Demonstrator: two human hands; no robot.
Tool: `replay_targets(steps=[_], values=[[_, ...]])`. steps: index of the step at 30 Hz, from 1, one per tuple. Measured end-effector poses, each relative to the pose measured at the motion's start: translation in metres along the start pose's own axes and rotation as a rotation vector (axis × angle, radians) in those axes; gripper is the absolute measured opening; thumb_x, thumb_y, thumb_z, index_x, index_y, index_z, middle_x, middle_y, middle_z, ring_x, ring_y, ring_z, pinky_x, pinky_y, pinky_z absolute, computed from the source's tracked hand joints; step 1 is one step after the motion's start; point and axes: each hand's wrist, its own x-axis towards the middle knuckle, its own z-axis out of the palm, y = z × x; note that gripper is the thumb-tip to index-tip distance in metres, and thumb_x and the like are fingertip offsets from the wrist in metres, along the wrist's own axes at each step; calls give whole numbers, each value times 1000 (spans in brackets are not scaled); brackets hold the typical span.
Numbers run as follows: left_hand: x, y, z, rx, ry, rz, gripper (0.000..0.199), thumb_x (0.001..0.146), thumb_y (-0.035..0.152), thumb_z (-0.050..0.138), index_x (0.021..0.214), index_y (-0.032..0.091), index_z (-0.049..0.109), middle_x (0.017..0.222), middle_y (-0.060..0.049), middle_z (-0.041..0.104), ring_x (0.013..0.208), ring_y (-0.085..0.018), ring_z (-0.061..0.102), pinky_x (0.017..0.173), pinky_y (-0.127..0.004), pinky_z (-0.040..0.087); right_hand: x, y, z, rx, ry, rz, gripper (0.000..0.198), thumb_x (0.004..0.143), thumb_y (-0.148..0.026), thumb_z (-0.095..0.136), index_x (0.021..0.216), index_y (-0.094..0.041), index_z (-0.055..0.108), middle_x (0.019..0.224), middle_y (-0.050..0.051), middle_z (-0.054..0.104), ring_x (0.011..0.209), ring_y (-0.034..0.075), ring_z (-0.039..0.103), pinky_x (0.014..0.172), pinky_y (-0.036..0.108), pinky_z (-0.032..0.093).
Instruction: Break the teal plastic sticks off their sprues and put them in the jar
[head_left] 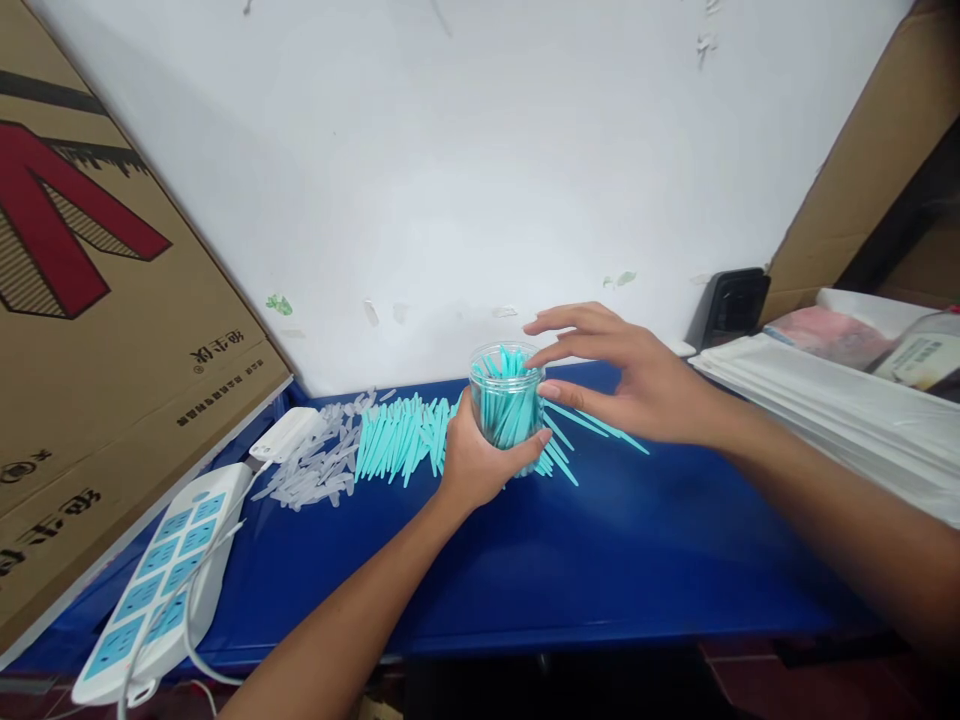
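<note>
My left hand (480,462) is wrapped round a clear round jar (489,384), thumb in front, holding it upright over the blue table (600,560). Thin turquoise pointed sticks (511,410) fill much of the jar, some tips rising to its open mouth. My right hand (637,385) is at the jar's right side, fingers spread above and beside the rim; nothing shows between them. Whether its fingertips touch the rim or a stick, I cannot tell. Behind and left of the jar lies a row of turquoise sticks (401,440); several more (600,425) lie fanned out to the right.
Small translucent pale pieces (322,460) are heaped left of the row. A white box-shaped device (285,435) and a power strip (169,580) with cables lie farther left. Cardboard (127,400) stands at left; white plastic bags (810,420) and a black object (731,308) at right.
</note>
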Motion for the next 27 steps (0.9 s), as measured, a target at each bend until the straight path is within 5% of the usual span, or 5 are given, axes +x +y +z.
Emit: replay_targets(steps=[4, 13, 27], values=[[0, 0, 0, 34, 11, -11, 73, 72, 47, 89, 131, 21, 55, 121, -10, 72, 109, -30, 69, 91, -42, 56, -3, 4, 5, -59, 16, -17, 38, 96, -38, 70, 133, -31, 67, 137, 7, 67, 135, 31, 56, 114, 56, 46], [-2, 1, 2, 79, -6, -3, 68, 71, 46, 89, 127, 23, 57, 117, -8, 73, 103, -28, 70, 89, -40, 56, -4, 4, 8, -97, -9, -51, 32, 98, -41, 68, 128, -29, 70, 133, 8, 69, 131, 32, 58, 109, 55, 50], [-3, 2, 3, 128, 9, 1, 68, 71, 45, 88, 127, 23, 56, 111, -6, 73, 94, -25, 71, 81, -36, 56, -5, 2, 5, -52, -63, 96, 37, 99, -48, 64, 128, -26, 70, 126, 8, 73, 117, 29, 67, 98, 48, 58]])
